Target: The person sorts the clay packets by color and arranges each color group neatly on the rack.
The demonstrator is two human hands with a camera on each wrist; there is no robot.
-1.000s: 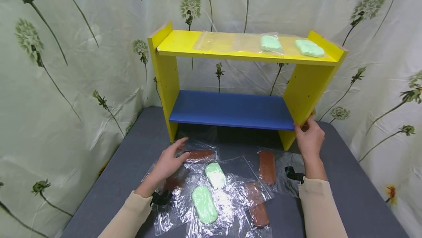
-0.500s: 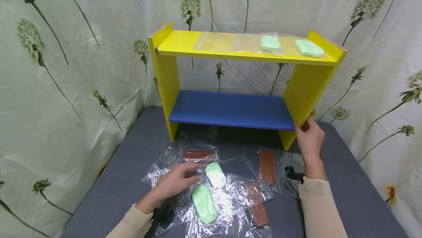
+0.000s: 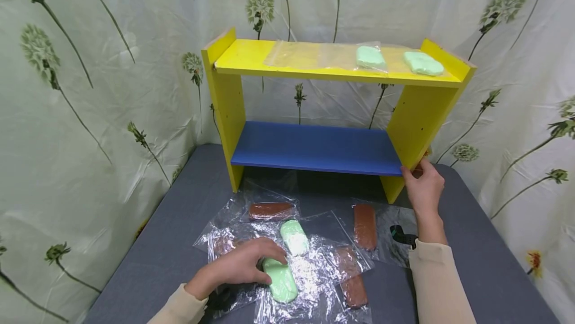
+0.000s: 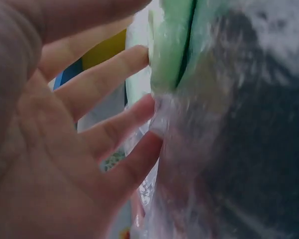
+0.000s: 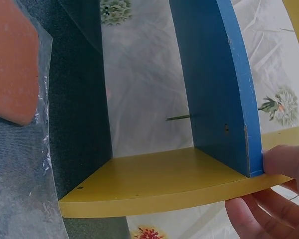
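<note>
My left hand [image 3: 244,264] is over a pale green, rounded slab [image 3: 284,286] that looks like modelling clay, lying in a clear plastic bag. Thumb and fingertips reach its upper end; in the left wrist view the fingers [image 4: 107,79] are spread, their tips at the plastic. Another green slab [image 3: 294,238] lies just beyond. My right hand [image 3: 423,186] grips the right side of a small yellow shelf unit [image 3: 411,119]. In the right wrist view its thumb [image 5: 284,162] presses beside the blue shelf board [image 5: 214,99], with fingers outside the yellow panel.
Several reddish-brown slabs, such as the brown slab [image 3: 365,226] at right, lie in clear bags on the dark table [image 3: 148,244]. Atop the unit are two green slabs, including a bagged slab [image 3: 370,58]. A flower-printed curtain [image 3: 112,89] hangs behind.
My left hand has moved right and nearer from the brown slab by the unit's left foot to the front green slab. The right hand keeps its hold.
</note>
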